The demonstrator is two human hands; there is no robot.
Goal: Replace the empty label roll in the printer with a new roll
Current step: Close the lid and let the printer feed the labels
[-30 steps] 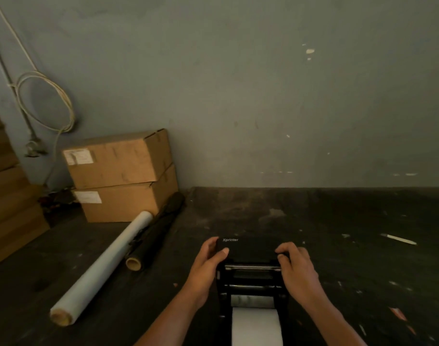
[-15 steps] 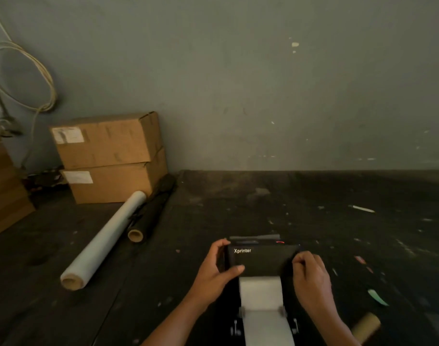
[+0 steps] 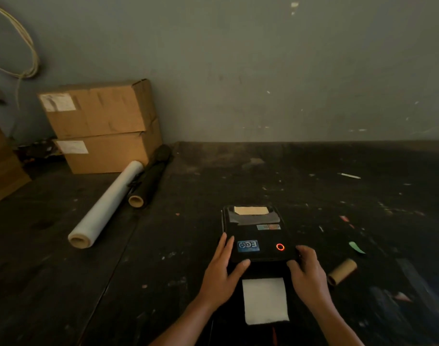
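A black label printer (image 3: 257, 236) sits on the dark table with its lid down, a blue sticker and a glowing red ring on top. White label paper (image 3: 264, 300) sticks out of its front toward me. My left hand (image 3: 222, 267) presses on the lid's front left corner, thumb along the front edge. My right hand (image 3: 307, 270) presses on the front right corner. An empty brown cardboard core (image 3: 342, 272) lies on the table just right of my right hand.
A clear film roll (image 3: 106, 208) and a black roll (image 3: 149, 181) lie at the left. Two stacked cardboard boxes (image 3: 101, 126) stand against the wall. Paper scraps, one green (image 3: 356, 247), dot the table at the right. A coiled cable (image 3: 26, 46) hangs top left.
The printer lid has swung down from open to closed under both hands. The paper now shows only at the front slot. My view has tilted down, bringing the empty core into sight.
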